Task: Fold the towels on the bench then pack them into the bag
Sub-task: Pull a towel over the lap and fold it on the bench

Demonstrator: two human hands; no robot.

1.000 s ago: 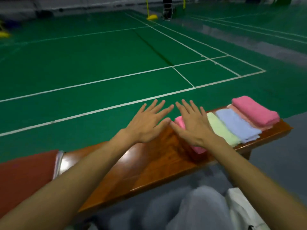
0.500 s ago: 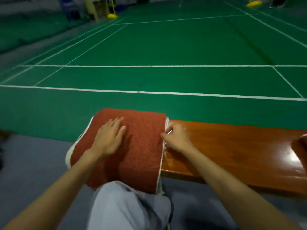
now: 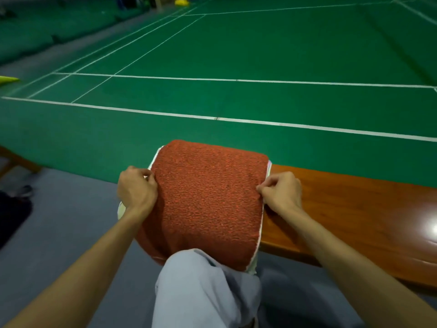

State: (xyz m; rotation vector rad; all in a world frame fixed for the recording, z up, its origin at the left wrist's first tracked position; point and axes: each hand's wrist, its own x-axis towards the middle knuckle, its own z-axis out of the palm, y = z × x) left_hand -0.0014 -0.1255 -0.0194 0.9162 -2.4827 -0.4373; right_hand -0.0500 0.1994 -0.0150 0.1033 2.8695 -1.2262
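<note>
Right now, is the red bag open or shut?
Looks shut: red bag shows no opening, left hand and right hand pinching its side edges.

My knee [image 3: 203, 280] covers the near edge of the red piece [image 3: 208, 197]. That piece hides the left end of the bench [image 3: 354, 221], which the right frame edge cuts off. The fingertips of my left hand [image 3: 137, 190] and right hand [image 3: 281, 192] curl out of sight at its side edges; whether it is bag or towel cannot be determined.
</note>
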